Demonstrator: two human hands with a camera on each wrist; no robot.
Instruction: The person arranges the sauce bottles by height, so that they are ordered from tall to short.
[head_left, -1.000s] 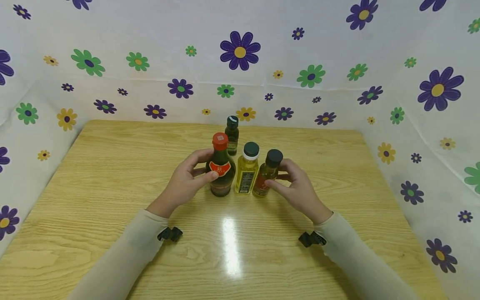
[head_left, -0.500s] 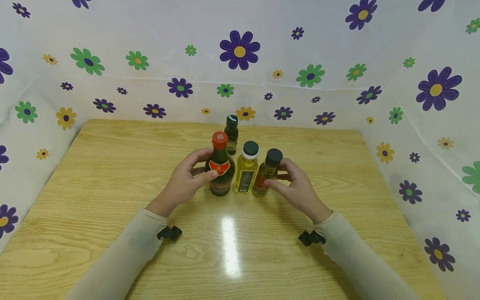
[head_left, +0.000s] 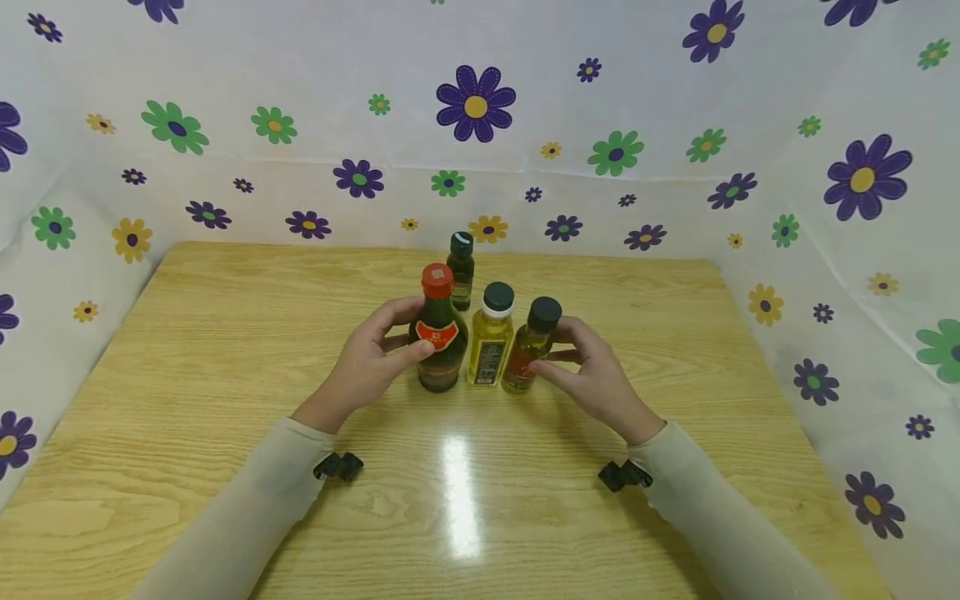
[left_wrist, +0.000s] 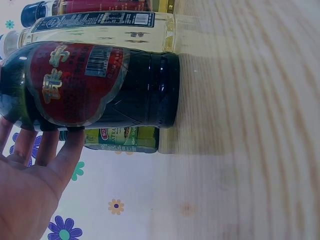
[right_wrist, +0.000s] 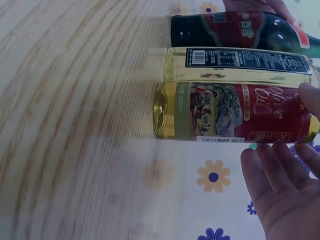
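In the head view my left hand (head_left: pixel 375 354) holds a dark sauce bottle (head_left: pixel 441 367) with a red cap, thumb across the front and fingers round its far side. Its red label faces the left wrist camera. My right hand (head_left: pixel 592 375) holds the olive oil bottle (right_wrist: pixel 210 111), dark-capped and red-labelled, between thumb and fingers. Between these two stands a clear bottle of yellow oil (head_left: pixel 490 350) with a dark green cap. All three are upright in a row, close together. Behind the sauce bottle is a small dark green bottle (head_left: pixel 462 271), partly hidden, with a green label.
The bottles stand on a wood-grain table (head_left: pixel 225 333), around its middle. A white flowered cloth (head_left: pixel 315 75) rises behind the table and along both sides. A bright light reflection lies on the wood in front of the bottles.
Both hands keep their holds, and the bottles stay in nearly the same places. The head view has shifted very slightly.
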